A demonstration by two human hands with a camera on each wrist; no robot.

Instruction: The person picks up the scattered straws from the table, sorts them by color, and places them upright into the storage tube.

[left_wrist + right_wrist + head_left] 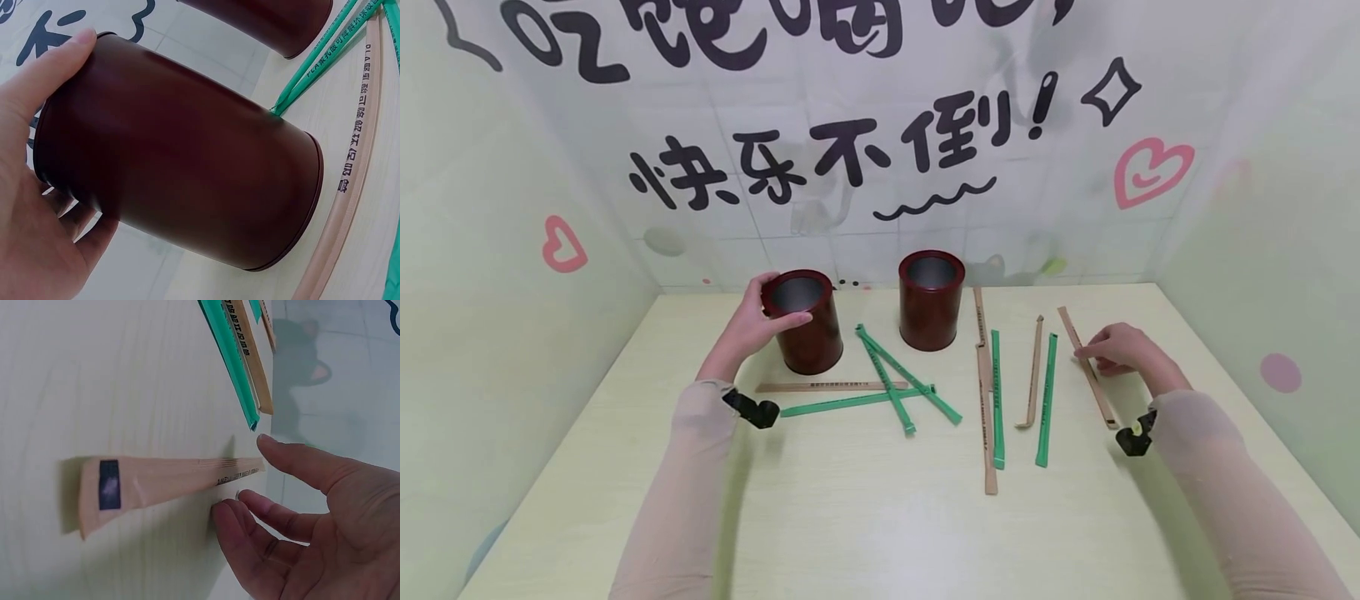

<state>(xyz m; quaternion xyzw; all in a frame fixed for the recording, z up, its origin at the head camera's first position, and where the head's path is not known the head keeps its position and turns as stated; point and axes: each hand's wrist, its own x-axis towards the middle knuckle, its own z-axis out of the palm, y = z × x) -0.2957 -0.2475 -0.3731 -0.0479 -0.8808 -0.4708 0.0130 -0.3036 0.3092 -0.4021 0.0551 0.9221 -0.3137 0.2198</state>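
Note:
At the left of the table my left hand (756,325) grips a dark red round cup (811,333) near its rim. The thumb lies along the near side of the rim, and the other fingers reach round the far side. Close below this cup is a brown paper-wrapped straw (359,119). On the right, my right hand (1120,346) is over another brown wrapped straw (1088,367) lying slanted on the table. In the right wrist view, thumb and fingers (269,519) stand apart on either side of that straw's far end, with a gap between them.
A second dark red cup (931,304) stands at the back middle. Green wrapped straws (891,379) lie crossed in front of the cups. More green and brown straws (987,417) lie lengthwise right of centre, one brown straw (1032,379) bent at its end. A printed backdrop (850,242) hangs behind.

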